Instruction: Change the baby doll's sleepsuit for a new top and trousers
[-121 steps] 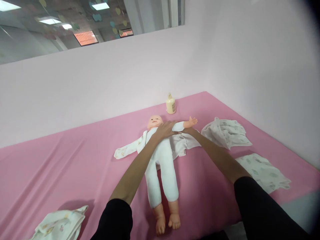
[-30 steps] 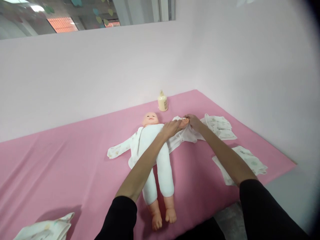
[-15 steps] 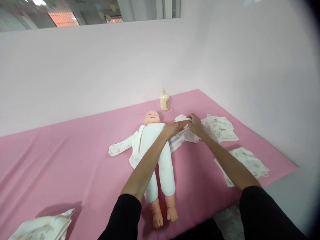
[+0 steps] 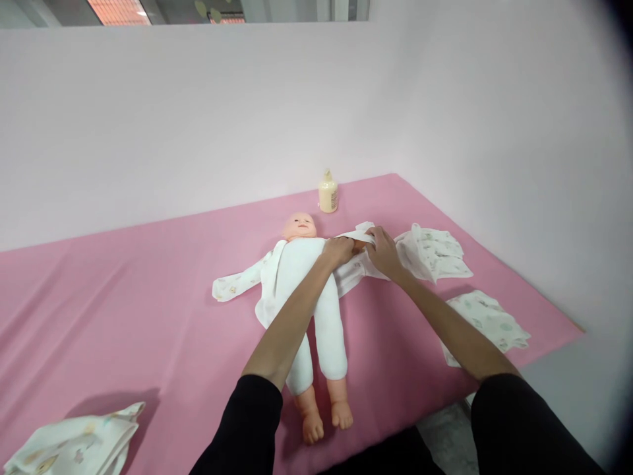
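Note:
A baby doll (image 4: 297,277) in white lies on its back, head toward the wall and bare feet toward me. One arm, on the left of the view, is inside a printed sleeve (image 4: 237,285) of a white baby shirt (image 4: 351,276), which is spread beneath the doll. My left hand (image 4: 340,252) is closed around the doll's other arm, whose end shows partly between my hands. My right hand (image 4: 383,253) pinches the shirt's white fabric just above that arm. My fingers and the cloth hide much of the contact.
A cream pump bottle (image 4: 328,193) stands near the wall. Folded printed baby clothes (image 4: 435,254) lie to the right, with another printed garment (image 4: 489,320) closer to me. A folded printed cloth (image 4: 79,442) rests at the lower left of the pink sheet (image 4: 148,297).
The pinched fabric now reaches further left, over the doll's forearm and close to my left hand. Less of the doll's hand shows. The camera view has shifted slightly.

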A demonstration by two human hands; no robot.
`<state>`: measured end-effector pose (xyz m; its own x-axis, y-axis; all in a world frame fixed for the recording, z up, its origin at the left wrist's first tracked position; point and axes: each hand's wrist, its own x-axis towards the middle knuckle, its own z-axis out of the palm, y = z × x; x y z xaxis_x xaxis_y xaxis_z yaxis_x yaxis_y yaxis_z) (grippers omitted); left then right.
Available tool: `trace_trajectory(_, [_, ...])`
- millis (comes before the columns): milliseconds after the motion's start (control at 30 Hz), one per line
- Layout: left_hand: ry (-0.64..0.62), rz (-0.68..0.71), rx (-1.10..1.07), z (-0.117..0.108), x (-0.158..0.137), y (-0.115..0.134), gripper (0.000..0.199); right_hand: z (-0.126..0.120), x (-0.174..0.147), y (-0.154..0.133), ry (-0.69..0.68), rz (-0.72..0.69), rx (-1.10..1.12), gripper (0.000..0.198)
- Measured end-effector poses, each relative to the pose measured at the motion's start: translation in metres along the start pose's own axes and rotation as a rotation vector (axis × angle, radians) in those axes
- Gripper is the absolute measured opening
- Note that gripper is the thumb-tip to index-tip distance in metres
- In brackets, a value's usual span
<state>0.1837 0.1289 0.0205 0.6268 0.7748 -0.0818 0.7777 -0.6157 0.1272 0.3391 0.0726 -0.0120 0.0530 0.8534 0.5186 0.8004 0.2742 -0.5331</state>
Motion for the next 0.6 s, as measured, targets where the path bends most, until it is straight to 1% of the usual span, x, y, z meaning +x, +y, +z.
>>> trace_trajectory(200, [-0.007,0.087,0.002,0.001,0.003,-0.003,0.041,0.001,0.001,0.001,-0.006,0.046,0.060,0.024])
trace_trajectory(300, [-0.046,0.132,-0.008,-0.005,0.002,-0.007,0.037,0.000,0.001,0.000,0.001,0.046,0.086,0.025])
trace_trajectory(367, [-0.079,0.158,-0.003,-0.009,-0.001,-0.008,0.036,0.000,0.001,0.001,0.005,0.071,0.080,0.026])
trace_trajectory(433, [-0.101,0.166,0.022,-0.012,-0.003,-0.008,0.036,0.000,0.002,0.003,0.000,0.128,0.053,0.028])
trace_trajectory(500, [-0.096,0.156,0.056,-0.012,-0.006,-0.005,0.036,0.000,0.001,0.004,-0.012,0.195,0.013,0.029])
trace_trajectory(600, [-0.052,0.128,0.101,-0.008,-0.008,0.000,0.033,0.002,-0.001,0.000,-0.029,0.241,-0.022,0.020])
